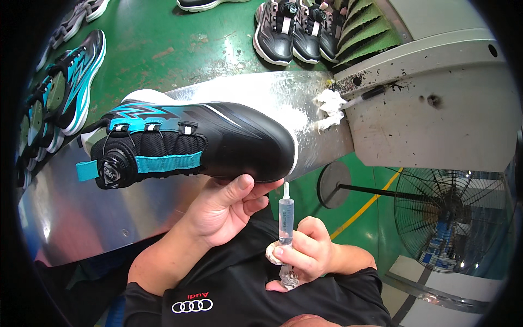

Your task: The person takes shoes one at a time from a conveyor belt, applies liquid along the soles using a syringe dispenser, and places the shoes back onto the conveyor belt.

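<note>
A black and turquoise sneaker [234, 136] with a dial closure and white sole lies across the middle of the view, its toe pointing right. Under its near side, my left hand [226, 210] supports it, thumb and fingers against the shoe near the toe. My right hand [302, 253] is closed around a clear syringe [286, 218] that stands upright, its white tip close to the sole edge at the toe. Clear liquid shows in the barrel. A crumpled white wad [273, 253] is also held in the right hand, beside the barrel.
Below the sneaker is a shiny metal worktable [98, 207]. At its right end lie a white wad [330, 103] and a dark-handled brush [365, 97] beside a grey machine housing [430, 114]. More sneakers [81, 82] line the left; black ones [275, 35] stand at the back. A floor fan [449, 218] is at right.
</note>
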Action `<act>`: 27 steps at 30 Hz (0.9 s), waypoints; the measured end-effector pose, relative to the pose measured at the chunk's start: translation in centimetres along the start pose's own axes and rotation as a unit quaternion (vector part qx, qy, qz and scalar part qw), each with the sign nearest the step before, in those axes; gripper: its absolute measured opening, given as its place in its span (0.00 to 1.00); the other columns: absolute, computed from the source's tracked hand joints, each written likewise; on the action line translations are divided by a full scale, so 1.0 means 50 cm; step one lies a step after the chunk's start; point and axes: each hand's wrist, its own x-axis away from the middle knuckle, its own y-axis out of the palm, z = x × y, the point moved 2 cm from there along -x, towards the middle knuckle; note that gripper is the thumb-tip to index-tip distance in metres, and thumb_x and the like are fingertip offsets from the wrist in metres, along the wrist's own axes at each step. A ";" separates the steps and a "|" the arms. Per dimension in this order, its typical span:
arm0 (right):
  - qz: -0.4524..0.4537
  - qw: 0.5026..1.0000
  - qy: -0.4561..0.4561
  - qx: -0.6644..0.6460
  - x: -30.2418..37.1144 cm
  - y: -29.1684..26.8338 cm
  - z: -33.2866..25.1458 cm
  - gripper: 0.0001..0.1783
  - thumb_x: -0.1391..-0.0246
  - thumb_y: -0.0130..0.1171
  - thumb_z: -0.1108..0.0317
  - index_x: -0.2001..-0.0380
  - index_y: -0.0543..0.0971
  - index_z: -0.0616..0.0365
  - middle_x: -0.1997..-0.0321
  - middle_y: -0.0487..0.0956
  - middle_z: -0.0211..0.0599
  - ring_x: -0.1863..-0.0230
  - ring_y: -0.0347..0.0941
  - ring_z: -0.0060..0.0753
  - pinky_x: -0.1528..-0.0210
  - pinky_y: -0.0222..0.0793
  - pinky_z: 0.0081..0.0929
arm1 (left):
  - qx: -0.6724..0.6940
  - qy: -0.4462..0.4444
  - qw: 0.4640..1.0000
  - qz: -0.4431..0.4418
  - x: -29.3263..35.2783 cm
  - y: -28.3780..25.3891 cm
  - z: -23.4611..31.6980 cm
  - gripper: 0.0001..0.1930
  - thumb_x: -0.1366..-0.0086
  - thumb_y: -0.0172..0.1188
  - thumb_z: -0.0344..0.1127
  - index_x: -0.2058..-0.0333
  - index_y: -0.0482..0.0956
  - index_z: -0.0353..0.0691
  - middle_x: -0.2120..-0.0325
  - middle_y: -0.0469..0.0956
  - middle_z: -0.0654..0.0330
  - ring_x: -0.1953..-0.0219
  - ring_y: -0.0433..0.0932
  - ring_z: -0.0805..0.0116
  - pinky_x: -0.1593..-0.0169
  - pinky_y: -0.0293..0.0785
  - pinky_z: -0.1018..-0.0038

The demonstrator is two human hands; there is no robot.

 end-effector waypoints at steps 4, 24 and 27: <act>0.024 0.999 -0.007 -0.040 0.013 -0.003 0.016 0.33 0.62 0.66 0.45 0.57 0.75 0.59 0.71 0.75 0.36 0.79 0.58 0.30 0.77 0.53 0.26 | 0.007 0.006 1.000 0.023 -0.012 -0.008 -0.009 0.18 0.36 0.54 0.34 0.48 0.70 0.39 0.51 0.72 0.49 0.46 0.70 0.57 0.55 0.78 0.75; 0.088 0.991 0.064 0.073 0.007 0.078 0.310 0.45 0.69 0.70 0.45 0.50 0.65 0.60 0.63 0.70 0.40 0.66 0.62 0.39 0.58 0.55 0.34 | -0.346 0.131 0.900 0.229 0.074 -0.025 0.188 0.36 0.54 0.67 0.28 0.46 0.61 0.29 0.52 0.72 0.52 0.51 0.74 0.62 0.45 0.68 0.67; 0.086 0.991 0.091 0.056 0.003 0.077 0.302 0.44 0.72 0.71 0.47 0.51 0.67 0.58 0.61 0.72 0.37 0.65 0.62 0.38 0.59 0.56 0.32 | -0.428 0.104 0.881 0.175 -0.124 -0.060 0.291 0.26 0.48 0.64 0.30 0.51 0.67 0.32 0.58 0.75 0.56 0.58 0.76 0.68 0.51 0.72 0.71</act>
